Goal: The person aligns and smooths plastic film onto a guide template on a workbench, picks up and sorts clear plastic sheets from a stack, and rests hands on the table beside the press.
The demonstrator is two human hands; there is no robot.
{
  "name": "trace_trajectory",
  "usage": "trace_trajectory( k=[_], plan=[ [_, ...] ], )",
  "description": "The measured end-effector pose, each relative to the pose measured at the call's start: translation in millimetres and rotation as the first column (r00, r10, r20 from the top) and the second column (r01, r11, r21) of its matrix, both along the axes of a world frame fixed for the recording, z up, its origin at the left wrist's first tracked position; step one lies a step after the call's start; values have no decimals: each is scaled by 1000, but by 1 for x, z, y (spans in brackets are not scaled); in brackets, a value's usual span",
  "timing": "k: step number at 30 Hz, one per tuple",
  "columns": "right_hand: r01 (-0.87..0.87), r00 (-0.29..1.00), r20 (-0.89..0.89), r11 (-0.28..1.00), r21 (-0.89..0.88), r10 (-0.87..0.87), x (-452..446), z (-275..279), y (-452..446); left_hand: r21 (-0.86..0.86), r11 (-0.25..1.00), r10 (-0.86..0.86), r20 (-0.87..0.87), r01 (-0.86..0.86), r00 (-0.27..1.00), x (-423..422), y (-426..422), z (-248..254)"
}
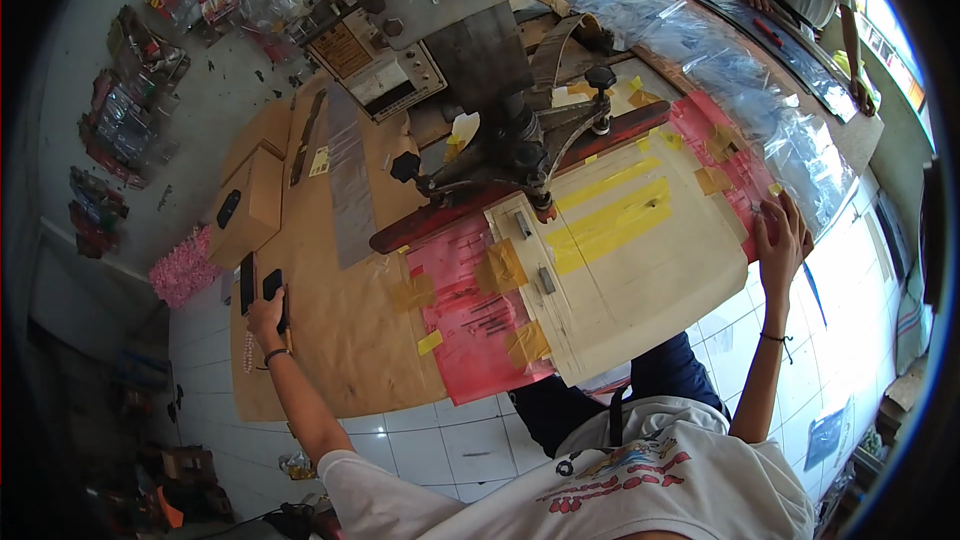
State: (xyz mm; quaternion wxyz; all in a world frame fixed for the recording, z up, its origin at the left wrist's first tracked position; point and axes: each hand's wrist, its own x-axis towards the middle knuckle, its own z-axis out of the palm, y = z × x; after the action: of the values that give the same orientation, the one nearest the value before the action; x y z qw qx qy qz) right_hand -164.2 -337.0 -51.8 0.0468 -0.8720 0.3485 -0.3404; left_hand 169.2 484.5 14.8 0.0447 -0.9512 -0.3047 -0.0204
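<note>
White T-shirt (715, 475) with red lettering (620, 485), dark blue trousers (682, 378), dark wristbands (275, 355).

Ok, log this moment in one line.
left hand: at small black rectangular object | right hand: at edge of pinkish-red thin sheet | cream flat board: bears yellow tape strips

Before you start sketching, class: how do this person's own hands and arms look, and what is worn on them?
No gloves are worn. The left hand has a dark band at its wrist; the right hand a thin dark cord with loose ends. The shirt sleeves are short and white.
</note>
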Motion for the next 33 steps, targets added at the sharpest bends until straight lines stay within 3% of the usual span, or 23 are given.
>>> trace_trajectory(
  k=[3, 6, 9, 10, 13, 15, 17, 19, 23, 33],
  plan=[
    [-8, 1000, 8, 1000, -2, 8, 0, -3, -3, -51, 999, 3, 0, -3, 1000, 0, 4, -2],
    [-17, 1000, 9, 1000, -2, 17, 0, -4, -4, -109, 994, 2, 206, 21, 979, -6, 9, -11],
    [-7, 1000, -7, 1000, -15, 7, 1, -3, -4, -257, 965, 12, 254, 56, 967, -24, 20, 1],
    [-5, 1000, -12, 1000, -18, 5, 0, -4, -5, -398, 907, -56, 210, 138, 976, -29, 33, 6],
    [-3, 1000, -22, 999, -40, 2, 0, -7, -9, -325, 944, 83, 390, 53, 917, -59, 38, -7],
    [-9, 1000, -12, 998, -57, 8, 1, -7, -8, -464, 881, 60, 298, 90, 953, -86, 19, 9],
    [-22, 1000, 14, 997, -69, 23, 2, -4, -4, -513, 845, 23, 315, 150, 949, -99, 15, 11],
    [-30, 999, 17, 997, -78, 31, 2, -6, -6, -469, 850, -17, 432, 241, 902, -102, 34, -15],
    [-40, 999, 34, 997, -72, 42, 3, -11, -11, -445, 876, 29, 433, 185, 901, -97, 50, -35],
    [-43, 998, 37, 998, -53, 45, 3, -8, -9, -451, 860, -18, 441, 239, 897, -99, 60, -43]
  ],
)
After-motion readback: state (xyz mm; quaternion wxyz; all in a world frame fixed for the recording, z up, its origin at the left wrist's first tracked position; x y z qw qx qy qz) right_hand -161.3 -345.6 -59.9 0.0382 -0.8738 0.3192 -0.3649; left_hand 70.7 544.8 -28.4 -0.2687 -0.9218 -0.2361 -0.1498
